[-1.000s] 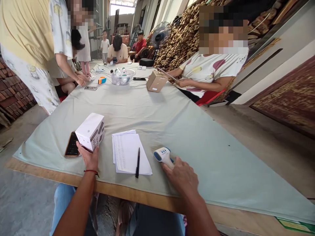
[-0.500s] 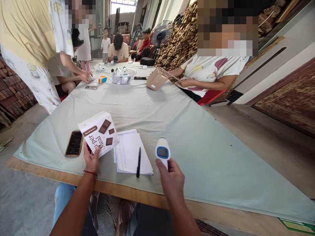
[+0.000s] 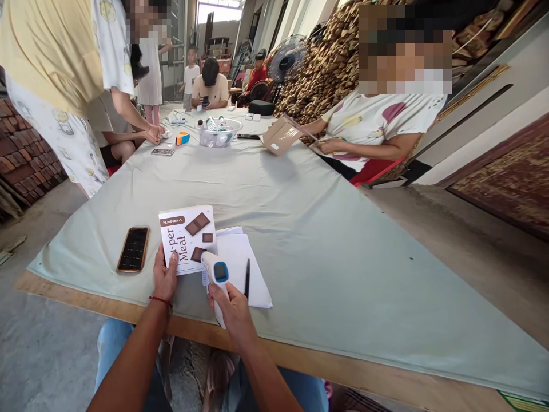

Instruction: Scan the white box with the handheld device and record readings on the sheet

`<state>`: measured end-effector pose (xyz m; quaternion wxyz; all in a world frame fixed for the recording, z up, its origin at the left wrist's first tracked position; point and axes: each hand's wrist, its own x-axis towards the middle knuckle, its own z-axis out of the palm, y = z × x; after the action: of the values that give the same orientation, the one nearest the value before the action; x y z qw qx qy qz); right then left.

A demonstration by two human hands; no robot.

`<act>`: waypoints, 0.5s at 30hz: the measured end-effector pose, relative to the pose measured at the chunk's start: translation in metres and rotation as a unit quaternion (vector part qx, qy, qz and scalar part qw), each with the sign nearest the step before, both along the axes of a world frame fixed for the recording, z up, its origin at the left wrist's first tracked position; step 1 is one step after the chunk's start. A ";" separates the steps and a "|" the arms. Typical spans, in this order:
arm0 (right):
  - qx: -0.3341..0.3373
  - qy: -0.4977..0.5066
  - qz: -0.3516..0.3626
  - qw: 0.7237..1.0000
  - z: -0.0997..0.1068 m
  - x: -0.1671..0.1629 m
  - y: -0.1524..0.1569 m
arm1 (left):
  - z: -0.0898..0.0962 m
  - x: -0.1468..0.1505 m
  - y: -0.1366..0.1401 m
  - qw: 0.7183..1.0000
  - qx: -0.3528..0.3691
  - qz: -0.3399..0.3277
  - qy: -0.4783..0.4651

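My left hand (image 3: 165,274) grips the lower left corner of a white box (image 3: 187,237) printed with "NutriMotion" and brown chocolate pieces, its thumb on the front. Closed round the handle of a white infrared thermometer (image 3: 212,266) with a blue-rimmed screen is my right hand (image 3: 234,312). The thermometer's head points at the box's lower right part; whether they touch I cannot tell. Partly behind the thermometer lie white paper sheets (image 3: 244,257), with a black pen (image 3: 247,277) on them. A phone in a gold-brown case (image 3: 133,249) rests left of the box.
Farther along the cloth-covered table (image 3: 343,274) stand a clear basin of bottles (image 3: 217,134) and an orange-and-blue object (image 3: 182,138). At the right a seated person holds a brown cardboard box (image 3: 283,136). Another person (image 3: 60,63) leans over the table's left side. A fan (image 3: 288,60) stands behind.
My right hand has carried the thermometer left, from right of the papers to the front of the box. The box has turned more upright and shifted slightly right in my left hand.
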<state>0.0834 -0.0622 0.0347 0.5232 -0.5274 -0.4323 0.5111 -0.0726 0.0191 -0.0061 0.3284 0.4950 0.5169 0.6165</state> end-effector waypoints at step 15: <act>-0.006 -0.059 -0.006 0.998 -0.002 -0.015 0.008 | 0.003 0.000 0.000 0.999 -0.027 0.024 0.023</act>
<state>0.0685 -0.0545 0.0326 0.4971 -0.5623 -0.4560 0.4784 -0.0724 0.0192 -0.0030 0.3152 0.4874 0.5525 0.5982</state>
